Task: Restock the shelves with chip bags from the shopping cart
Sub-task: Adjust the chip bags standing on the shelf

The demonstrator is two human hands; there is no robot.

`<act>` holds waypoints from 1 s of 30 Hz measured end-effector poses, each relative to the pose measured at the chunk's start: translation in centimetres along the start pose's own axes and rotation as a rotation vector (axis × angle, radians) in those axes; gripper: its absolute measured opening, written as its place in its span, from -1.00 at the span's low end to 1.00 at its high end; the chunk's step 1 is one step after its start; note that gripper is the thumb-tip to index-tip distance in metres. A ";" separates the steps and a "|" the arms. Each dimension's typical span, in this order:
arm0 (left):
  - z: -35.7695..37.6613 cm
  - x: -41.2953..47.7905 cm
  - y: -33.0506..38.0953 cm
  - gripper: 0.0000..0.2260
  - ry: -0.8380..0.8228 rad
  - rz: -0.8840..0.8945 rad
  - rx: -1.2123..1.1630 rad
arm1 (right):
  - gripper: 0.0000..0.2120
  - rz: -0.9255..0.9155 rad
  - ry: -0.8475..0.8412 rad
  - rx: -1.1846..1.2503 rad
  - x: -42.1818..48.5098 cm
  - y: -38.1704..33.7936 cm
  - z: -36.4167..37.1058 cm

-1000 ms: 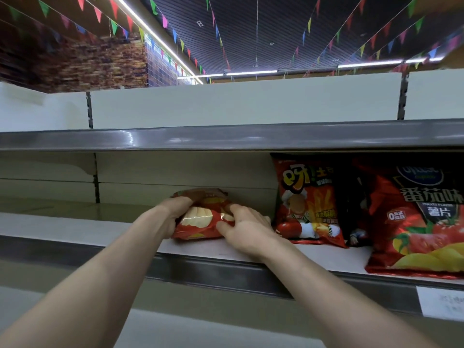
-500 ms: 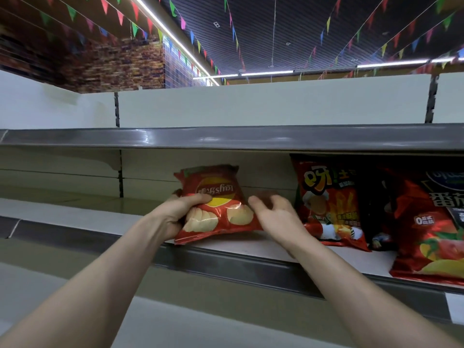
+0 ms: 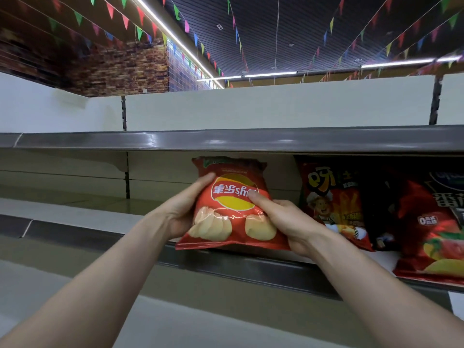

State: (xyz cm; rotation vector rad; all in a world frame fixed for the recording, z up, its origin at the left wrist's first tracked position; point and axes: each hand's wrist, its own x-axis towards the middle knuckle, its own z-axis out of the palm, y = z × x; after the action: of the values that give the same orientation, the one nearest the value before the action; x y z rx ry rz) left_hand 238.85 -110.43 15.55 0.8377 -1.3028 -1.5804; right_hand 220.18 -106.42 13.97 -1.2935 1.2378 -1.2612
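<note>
The middle shelf (image 3: 75,217) is a pale, flat board with a dark grey front rail (image 3: 238,268), backed by cream panels. Above it runs a second shelf edge (image 3: 175,140), dark and glossy. Above that, a black slatted ceiling (image 3: 301,26) carries strings of coloured pennants (image 3: 140,20) and white strip lights (image 3: 271,74). A brick-patterned wall (image 3: 113,69) stands high above the middle shelf's left end.

The chip bag (image 3: 233,212) is held at the front of the middle shelf, about halfway along it, with its lower edge over the front rail. Whether it rests on the board cannot be told. The bag is red and shiny and is upside down: its round yellow-and-red logo reads inverted, pale chips are pictured low on its front, and a darker crimped seal is at the top.

The left hand (image 3: 183,212) grasps the bag's left side, thumb on the front. The right hand (image 3: 283,222) grasps the right side, thumb pressed on the logo.

Further right on the middle shelf stand a red fries bag (image 3: 334,202) and a red tomato-flavour bag (image 3: 437,227).
</note>
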 end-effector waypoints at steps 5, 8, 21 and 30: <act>1.0 0.2 0.5 -0.56 -0.009 -0.034 0.038 | -0.40 -0.045 0.054 -0.072 -0.7 -0.2 -0.9; 1.8 0.2 0.1 -0.48 -0.058 -0.091 0.084 | -0.40 -0.067 0.130 -0.080 -1.3 -0.1 -1.6; 7.1 1.6 0.3 -0.67 0.038 -0.002 0.040 | -0.55 0.018 0.169 -0.110 -5.0 -0.8 -7.0; 5.4 0.9 0.0 -0.21 -0.239 -0.149 -0.168 | -0.46 -0.003 0.340 0.090 -3.6 -0.7 -5.1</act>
State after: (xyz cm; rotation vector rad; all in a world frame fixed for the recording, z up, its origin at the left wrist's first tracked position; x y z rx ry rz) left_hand 233.58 -109.26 16.73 0.6690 -1.2734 -1.9265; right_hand 215.21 -102.61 14.66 -1.0437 1.3945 -1.5665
